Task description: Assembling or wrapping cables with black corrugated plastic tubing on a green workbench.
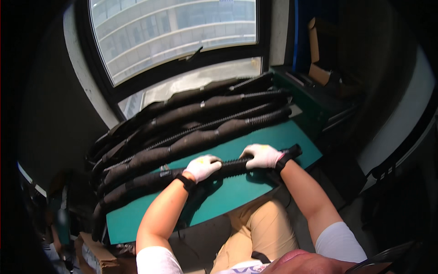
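Observation:
A black corrugated hose [234,167] lies across the near part of the green tabletop [292,134]. Wearing a white glove, my left hand [203,168] is closed around it, where a dark wrapped section [150,180] meets the bare ribbed part. My right hand [262,156], gloved as well, grips the hose farther right, fingers curled over it. Between the two hands a short ribbed length shows. Past my right wrist a dark hose end [295,151] sticks out. Each wrist has a black band. The undersides of both grips are hidden.
Several more black hoses [205,135], partly wrapped in dark sleeving, lie bundled along the table's far side, below a window [182,36]. An open cardboard box [319,73] stands on a dark surface at the back right. Another carton [95,253] sits low at the left.

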`<state>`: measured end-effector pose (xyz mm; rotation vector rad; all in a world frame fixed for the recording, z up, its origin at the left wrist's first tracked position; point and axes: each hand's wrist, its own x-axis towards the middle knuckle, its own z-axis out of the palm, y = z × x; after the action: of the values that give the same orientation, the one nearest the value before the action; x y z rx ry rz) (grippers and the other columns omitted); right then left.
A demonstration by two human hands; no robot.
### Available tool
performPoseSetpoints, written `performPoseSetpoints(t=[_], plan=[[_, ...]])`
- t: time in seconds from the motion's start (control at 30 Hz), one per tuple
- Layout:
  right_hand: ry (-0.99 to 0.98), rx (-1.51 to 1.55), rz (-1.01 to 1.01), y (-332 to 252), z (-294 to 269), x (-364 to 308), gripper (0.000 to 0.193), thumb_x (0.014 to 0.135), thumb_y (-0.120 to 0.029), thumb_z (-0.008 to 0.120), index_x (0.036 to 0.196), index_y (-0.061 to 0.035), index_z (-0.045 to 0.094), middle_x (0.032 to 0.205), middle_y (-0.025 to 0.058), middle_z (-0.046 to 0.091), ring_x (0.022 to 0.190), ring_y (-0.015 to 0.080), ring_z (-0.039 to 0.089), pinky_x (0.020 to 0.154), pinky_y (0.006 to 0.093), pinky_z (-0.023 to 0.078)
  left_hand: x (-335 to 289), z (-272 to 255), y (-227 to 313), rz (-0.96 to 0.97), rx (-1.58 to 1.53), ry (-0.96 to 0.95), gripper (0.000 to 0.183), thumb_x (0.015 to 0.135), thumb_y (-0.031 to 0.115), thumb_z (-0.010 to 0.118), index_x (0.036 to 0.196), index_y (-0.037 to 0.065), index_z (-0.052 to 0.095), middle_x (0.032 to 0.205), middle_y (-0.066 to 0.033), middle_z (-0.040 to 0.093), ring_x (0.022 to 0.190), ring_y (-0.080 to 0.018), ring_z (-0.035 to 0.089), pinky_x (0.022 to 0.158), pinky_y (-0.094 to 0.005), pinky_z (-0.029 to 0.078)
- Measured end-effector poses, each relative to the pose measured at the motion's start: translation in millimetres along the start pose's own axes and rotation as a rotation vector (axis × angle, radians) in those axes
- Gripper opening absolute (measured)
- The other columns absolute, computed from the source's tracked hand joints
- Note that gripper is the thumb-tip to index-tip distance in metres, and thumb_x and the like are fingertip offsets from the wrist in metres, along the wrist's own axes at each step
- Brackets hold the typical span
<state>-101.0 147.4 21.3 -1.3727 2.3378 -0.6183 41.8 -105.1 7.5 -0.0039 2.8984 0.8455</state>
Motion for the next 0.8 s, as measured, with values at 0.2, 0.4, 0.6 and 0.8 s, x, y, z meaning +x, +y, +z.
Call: performPoseSetpoints(t=[0.2,0.4,0.6,0.8], plan=[[-0.007,-0.010,0.038,-11.4,1.9,-9.7,0.050,0.079,-0.035,0.068,0.121,-0.0079,0.072,0.121,0.0158,0.070,0.116,0.0312,0.066,0.103,0.0385,0.050,-2.8,-0.5,6.4,-0.062,-0.031,-0.025,0.054,0.095,0.047,0.053,0.124,0.005,0.071,0.124,-0.0186,0.071,0.121,-0.0344,0.064,0.104,-0.0393,0.047],[0.013,0.002,0.054,-5.4,6.0,-3.1,0.051,0.080,-0.034,0.069,0.124,-0.0089,0.071,0.122,0.0154,0.070,0.114,0.0313,0.066,0.101,0.0381,0.050,1.3,-6.2,4.6,-0.075,-0.054,-0.071,0.052,0.096,0.047,0.054,0.122,0.007,0.073,0.119,-0.0148,0.073,0.111,-0.0284,0.067,0.100,-0.0372,0.048],[-0.026,0.001,0.117,-21.1,-7.6,-8.0,0.051,0.079,-0.036,0.069,0.123,-0.0092,0.072,0.117,0.0153,0.073,0.110,0.0309,0.068,0.100,0.0376,0.051,6.4,-5.8,-2.0,-0.042,-0.085,-0.085,0.053,0.100,0.044,0.050,0.132,0.006,0.067,0.127,-0.0124,0.070,0.118,-0.0265,0.064,0.105,-0.0363,0.045],[0.033,-0.021,0.120,-11.8,-4.6,-13.2,0.052,0.078,-0.041,0.069,0.121,-0.0116,0.075,0.120,0.0128,0.074,0.113,0.0284,0.069,0.101,0.0351,0.051,27.8,-2.1,-13.8,0.089,-0.111,-0.204,0.050,0.102,0.046,0.047,0.131,0.010,0.066,0.128,-0.0122,0.067,0.120,-0.0254,0.060,0.108,-0.0382,0.042]])
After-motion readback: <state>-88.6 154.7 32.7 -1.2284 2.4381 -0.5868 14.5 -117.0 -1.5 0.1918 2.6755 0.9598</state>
